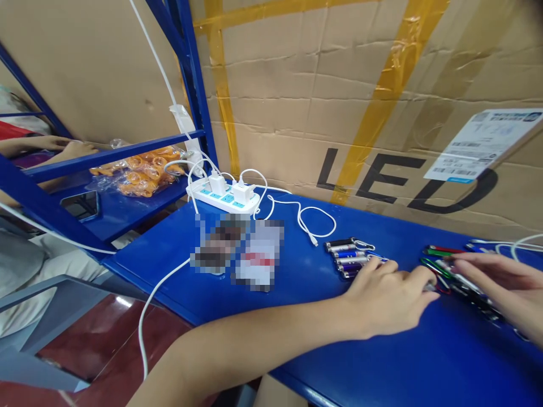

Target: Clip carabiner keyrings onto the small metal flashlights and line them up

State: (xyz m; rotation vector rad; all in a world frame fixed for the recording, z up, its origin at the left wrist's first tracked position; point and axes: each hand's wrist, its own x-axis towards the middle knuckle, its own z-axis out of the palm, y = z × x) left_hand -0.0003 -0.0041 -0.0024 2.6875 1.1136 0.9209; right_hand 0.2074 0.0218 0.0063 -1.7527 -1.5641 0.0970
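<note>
Small metal flashlights with carabiner clips lie in a row [345, 254], in black, silver, blue and purple. My left hand [390, 294] reaches over the right end of this row, fingers curled. A silver end of what looks like a flashlight [430, 286] shows between its thumb and index finger; the rest is hidden. At the right, my right hand [504, 285] is closed at the fingertips over a second group of flashlights [475, 299], and seems to grip a silver one there. A red flashlight [443, 250] and a green clip [435, 267] lie beside its fingertips.
Two pixelated phone-like items [223, 246] lie left of the flashlights. Behind them is a white power strip [224, 198] with chargers and a loose white cable [318, 232]. A large cardboard box [288, 113] backs the blue table [297, 316]. Another person's hands [76, 150] are at far left, near bagged orange items [144, 169].
</note>
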